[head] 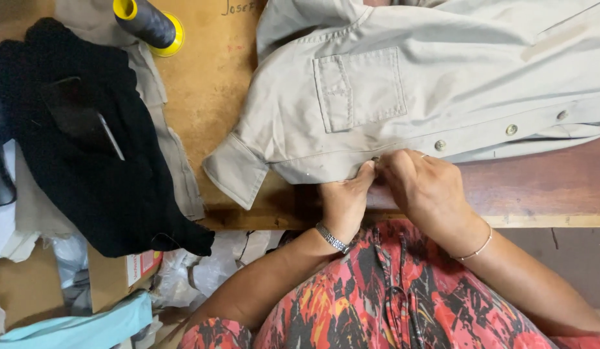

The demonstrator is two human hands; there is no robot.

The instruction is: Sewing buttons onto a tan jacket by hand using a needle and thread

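left hand (344, 200) and right hand (424, 189) fingertips pinched narrow on beige shirt (403, 84) button edge, near table (539, 187) front

A shirt (403, 90) lies on the table (539, 184), its near edge under both hands (390, 194) at the table's front. Left of it a black cloth (100, 161) lies over other fabric; a thread cone (145, 22) stands behind that

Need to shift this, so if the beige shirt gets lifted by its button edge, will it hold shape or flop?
The beige shirt would probably flop; its sleeve already creases. Likely light. Pinched by the left hand and right hand, it may drag.
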